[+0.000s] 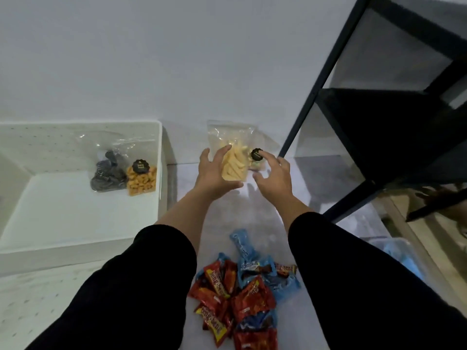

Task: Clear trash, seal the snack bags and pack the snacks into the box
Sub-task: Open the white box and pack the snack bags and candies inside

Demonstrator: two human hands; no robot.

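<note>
A clear bag of pale yellow snack sticks (233,162) leans against the wall at the centre. My left hand (214,173) grips its lower left side, index finger across the front and thumb under the bottom edge. A second clear bag with a black round sticker (256,154) stands just behind it on the right. My right hand (274,178) hovers beside that bag with fingers spread, fingertips close to the sticker. The white box (75,223) stands on the left. Inside it a bag of dark cookies (108,173) and a bag of orange snacks (141,181) lean on its back wall.
A pile of red and blue small snack wrappers (242,294) lies on the surface near me, between my sleeves. A black metal shelf frame (379,117) stands at the right. A translucent bin with something blue (401,251) sits low on the right.
</note>
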